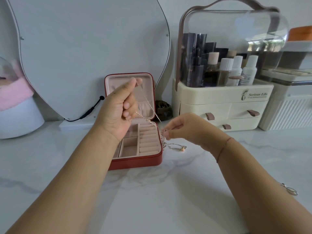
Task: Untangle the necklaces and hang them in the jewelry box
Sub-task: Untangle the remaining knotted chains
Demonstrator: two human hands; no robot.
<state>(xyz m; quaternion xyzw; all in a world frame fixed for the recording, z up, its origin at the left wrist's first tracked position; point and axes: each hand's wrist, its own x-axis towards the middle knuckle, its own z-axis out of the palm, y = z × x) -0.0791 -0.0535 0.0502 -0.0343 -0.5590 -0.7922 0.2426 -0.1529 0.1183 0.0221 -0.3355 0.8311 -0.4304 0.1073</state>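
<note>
Left hand [118, 107] raised before upright lid of open red jewelry box with pink lining [135, 162]. Thumb and forefinger pinch thin silver chain necklace [148, 103]; other fingers curled.

Chain runs taut down-right to right hand [184, 128]. Fingertips pinch tangled bunch of chains [164, 143] just beside box's right edge, loose end trailing on white marble tabletop [152, 200].

Open tabletop in front. Cream cosmetic organizer [219, 105] behind right hand.

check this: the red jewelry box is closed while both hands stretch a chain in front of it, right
Not closed: the head view shows the red jewelry box standing open. The rest holds: the left hand and right hand pinch a chain stretched between them in front of it.
</note>
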